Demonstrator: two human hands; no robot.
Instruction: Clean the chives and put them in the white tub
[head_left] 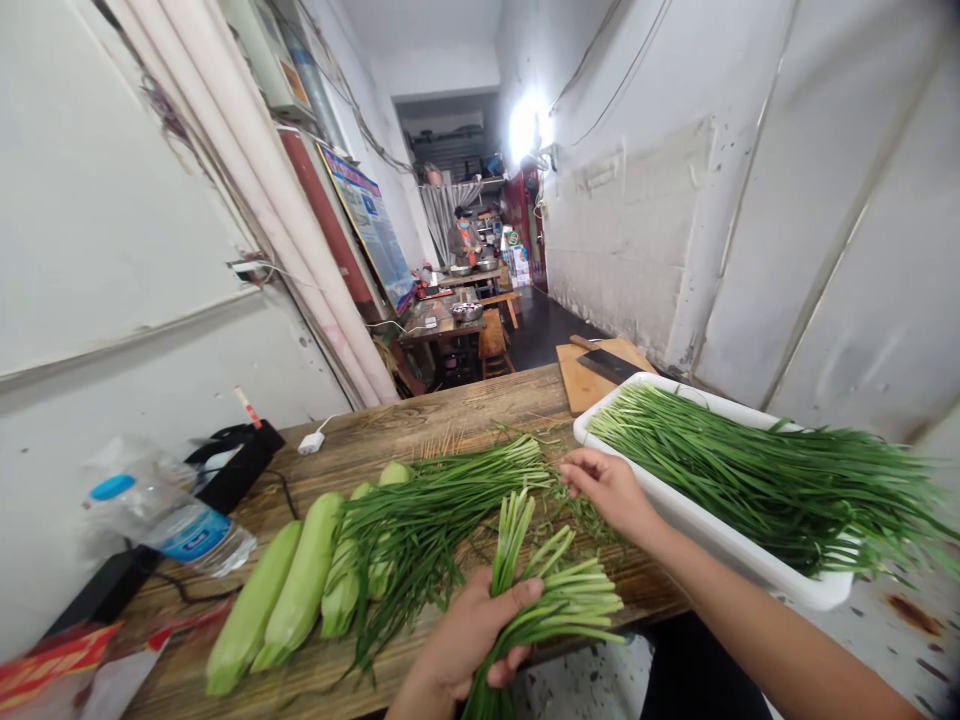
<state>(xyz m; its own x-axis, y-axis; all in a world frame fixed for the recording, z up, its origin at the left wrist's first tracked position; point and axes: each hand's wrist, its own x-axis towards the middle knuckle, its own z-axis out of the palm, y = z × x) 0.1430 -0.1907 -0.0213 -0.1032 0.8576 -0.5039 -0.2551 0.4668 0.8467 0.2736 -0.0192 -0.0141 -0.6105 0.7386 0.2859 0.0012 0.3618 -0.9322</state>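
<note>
My left hand [480, 630] is closed around a bunch of garlic chives [581, 595], low over the near edge of the wooden table [510, 395]. The pale stem ends fan out to the right, and the leaves hang out of view below. My right hand [611, 490] has thumb and forefinger pinched together above some chive trimmings [592, 520]; whatever is in the pinch is too small to make out. Just left of it, a loose pile of chives [457, 490] lies partly across several pale green zucchini [304, 580].
At right, a white basin [829, 590] holds many chives [750, 470]. Behind it, a cleaver [609, 365] rests on a cutting board [574, 385]. A water bottle [187, 530] and white plug [311, 442] are at left. Another person [465, 240] is at a far table.
</note>
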